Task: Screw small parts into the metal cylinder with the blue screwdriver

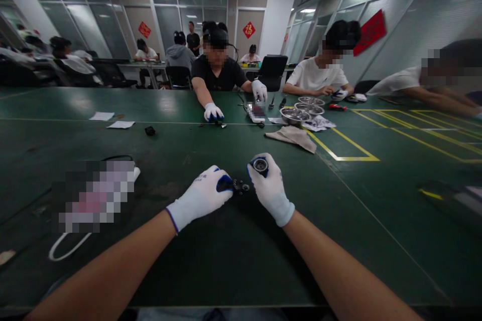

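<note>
My left hand [205,189], in a white glove with blue palm, is closed around a small dark part [241,186] with several round knobs, which sticks out past the fingertips to the right. What the fingers cover of it is hidden. In my right hand [269,185], gloved the same way, a round black cylindrical part [260,165] with a shiny ring rim is gripped, its open end facing up toward me. The two parts are apart, a short distance from each other, low over the green table [233,261].
On the left lies a blurred pouch [100,193] with a white strap. A small black piece [150,131] and white papers [120,124] are beyond it. Ahead are a beige cloth [291,137], metal bowls [296,115] and a co-worker's gloved hand [213,112].
</note>
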